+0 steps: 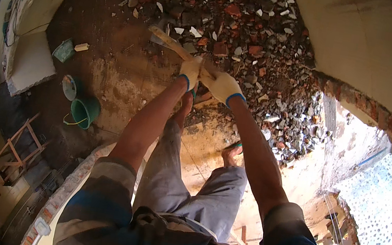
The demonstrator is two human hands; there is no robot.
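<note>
Both my hands wear pale work gloves with blue cuffs, and both are closed round the wooden handle of a hoe [172, 42]. My left hand [190, 72] grips it farther along, nearer the head. Just to its right, my right hand [226, 87] holds the rear part of the handle. The tool slants up and left from my hands, over the dirt floor. At its far end a grey metal blade shows only in part beneath the wood. Broken brick and tile rubble [254, 50] lies beyond and to the right of my hands.
A green bucket [86, 112], a second bucket [70, 87] and a smaller container [64, 50] are at the left. My feet stand apart in sandals below the hoe. Broken walls [365, 42] flank the rubble. A wooden frame [20, 150] is at the lower left.
</note>
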